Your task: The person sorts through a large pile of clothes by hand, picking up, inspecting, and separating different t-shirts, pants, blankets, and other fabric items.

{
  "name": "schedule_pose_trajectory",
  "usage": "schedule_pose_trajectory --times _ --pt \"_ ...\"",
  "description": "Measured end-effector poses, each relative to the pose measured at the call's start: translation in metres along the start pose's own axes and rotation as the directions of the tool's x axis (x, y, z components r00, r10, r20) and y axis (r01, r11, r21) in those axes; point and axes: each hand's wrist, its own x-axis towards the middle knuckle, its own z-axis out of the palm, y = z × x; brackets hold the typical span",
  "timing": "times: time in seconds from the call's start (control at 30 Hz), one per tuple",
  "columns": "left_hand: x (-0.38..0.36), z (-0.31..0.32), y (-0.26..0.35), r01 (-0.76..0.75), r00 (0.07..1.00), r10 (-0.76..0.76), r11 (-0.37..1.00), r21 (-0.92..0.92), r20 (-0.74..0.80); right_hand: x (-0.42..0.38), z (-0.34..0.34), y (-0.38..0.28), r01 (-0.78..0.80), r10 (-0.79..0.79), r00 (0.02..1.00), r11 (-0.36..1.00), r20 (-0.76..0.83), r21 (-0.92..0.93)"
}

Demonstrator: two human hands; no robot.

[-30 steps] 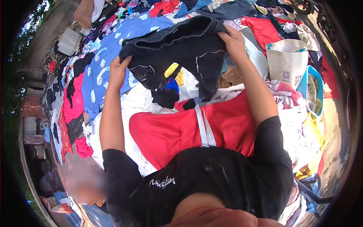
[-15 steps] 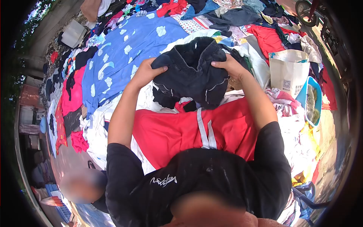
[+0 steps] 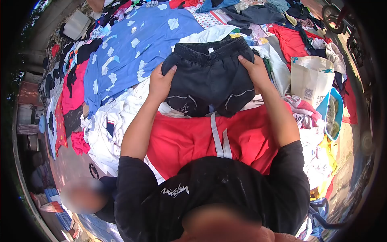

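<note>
A pair of black shorts (image 3: 209, 76) with an elastic waistband and light piping near the leg hems is spread between my hands, its front facing me. My left hand (image 3: 162, 82) grips the left side, thumb on top. On the opposite side my right hand (image 3: 254, 71) is closed on the fabric, thumb also on top; the fingers of both hands are mostly hidden behind the cloth. Below the shorts, red cloth (image 3: 181, 135) with two white drawstrings covers my lap. White garments (image 3: 117, 121) lie by my left forearm.
A blue sheet with white clouds (image 3: 121, 52) spreads over the pile ahead. To the right stand a white bag (image 3: 308, 80) and a blue-rimmed basket (image 3: 339, 109). Another person (image 3: 86, 195) is close by at lower left. Heaped clothes, including a red garment (image 3: 286, 42), surround me.
The shorts have been pulled flatter and wider, with the waistband straightened and the legs hanging open. My hands have moved slightly down and apart.
</note>
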Motion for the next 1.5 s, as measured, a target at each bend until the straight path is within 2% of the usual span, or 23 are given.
schedule_pose_trajectory --times 0.03,0.07,0.13,0.17,0.2,0.23,0.27,0.3,0.33,0.37,0.43,0.47,0.53,0.63,0.67,0.83,0.97,1.07,1.17,1.37,1.43,1.47,1.5 --pt "0.000 -0.002 0.015 0.067 0.998 -0.066 0.994 -0.088 0.017 -0.003 0.004 -0.015 -0.036 0.036 0.999 0.996 0.001 0.076" --pt "0.001 -0.003 0.033 0.136 0.991 -0.131 0.975 -0.174 0.041 -0.003 0.005 -0.037 -0.019 0.018 1.000 1.000 0.014 0.013" --pt "0.024 -0.012 0.088 0.233 0.970 -0.177 0.879 -0.415 0.168 0.013 0.002 -0.087 -0.062 0.053 0.982 0.997 0.181 0.048" --pt "0.050 -0.027 0.103 0.277 0.947 -0.144 0.818 -0.504 0.287 0.033 -0.010 -0.111 -0.017 -0.008 0.952 0.997 0.306 0.079" --pt "0.079 -0.047 0.113 0.281 0.941 -0.080 0.729 -0.624 0.330 0.063 -0.030 -0.125 0.226 -0.273 0.903 0.959 0.331 0.172" --pt "0.082 -0.054 0.104 0.315 0.924 -0.071 0.699 -0.642 0.377 0.085 -0.049 -0.141 0.302 -0.391 0.848 0.911 0.358 0.282" --pt "0.082 -0.060 0.086 0.346 0.905 -0.055 0.671 -0.656 0.422 0.100 -0.067 -0.141 0.238 -0.431 0.803 0.865 0.412 0.442" --pt "0.085 -0.065 0.066 0.367 0.885 -0.023 0.648 -0.667 0.465 0.110 -0.081 -0.125 0.059 -0.406 0.752 0.826 0.519 0.561" --pt "0.097 -0.068 0.047 0.380 0.861 0.025 0.634 -0.673 0.508 0.112 -0.088 -0.097 -0.049 -0.368 0.747 0.800 0.553 0.598" --pt "0.113 -0.067 0.031 0.396 0.831 0.072 0.621 -0.676 0.552 0.104 -0.087 -0.061 -0.083 -0.308 0.797 0.796 0.519 0.600" --pt "0.086 -0.024 -0.015 0.410 0.891 -0.166 0.691 -0.595 0.422 0.082 -0.068 0.009 0.011 -0.175 0.956 0.823 0.234 0.568" --pt "0.084 -0.009 -0.026 0.434 0.877 -0.198 0.715 -0.548 0.437 0.085 -0.063 0.016 -0.042 -0.054 0.977 0.901 0.208 0.431" --pt "0.072 0.007 -0.052 0.515 0.839 -0.285 0.693 -0.504 0.464 0.074 -0.051 0.036 -0.233 0.218 0.970 0.960 0.109 0.157" --pt "0.070 0.015 -0.085 0.498 0.865 -0.336 0.672 -0.548 0.373 0.082 -0.056 0.052 -0.261 0.279 0.959 0.941 -0.057 0.214" --pt "0.067 0.018 -0.091 0.502 0.865 -0.376 0.655 -0.565 0.333 0.086 -0.062 0.059 -0.338 0.379 0.917 0.904 -0.124 0.262" --pt "0.071 0.031 -0.098 0.413 0.896 -0.437 0.755 -0.509 0.079 0.094 -0.058 0.054 -0.203 0.241 0.956 0.955 -0.168 0.215" --pt "0.073 0.036 -0.080 0.369 0.922 -0.364 0.727 -0.579 0.131 0.094 -0.054 0.045 -0.154 0.189 0.966 0.969 -0.177 0.194" --pt "0.071 0.039 -0.075 0.313 0.940 -0.339 0.837 -0.448 0.023 0.087 -0.039 0.042 -0.121 0.152 0.978 0.972 -0.144 0.202" --pt "0.067 0.039 -0.077 0.273 0.954 -0.298 0.801 -0.533 0.040 0.085 -0.040 0.046 -0.166 0.191 0.975 0.965 -0.110 0.204" --pt "0.060 0.038 -0.109 0.395 0.901 -0.429 0.765 -0.508 0.054 0.087 -0.046 0.065 -0.299 0.311 0.945 0.947 -0.102 0.120" --pt "0.052 0.038 -0.089 0.502 0.810 -0.586 0.721 -0.477 -0.033 0.073 -0.018 0.047 -0.326 0.333 0.937 0.942 -0.105 0.081" --pt "0.051 0.033 -0.104 0.496 0.850 -0.504 0.670 -0.552 0.152 0.073 -0.018 0.047 -0.347 0.353 0.933 0.933 -0.065 0.093" --pt "0.048 0.032 -0.098 0.483 0.866 -0.447 0.629 -0.609 0.224 0.073 -0.020 0.050 -0.368 0.371 0.929 0.924 0.000 0.107"
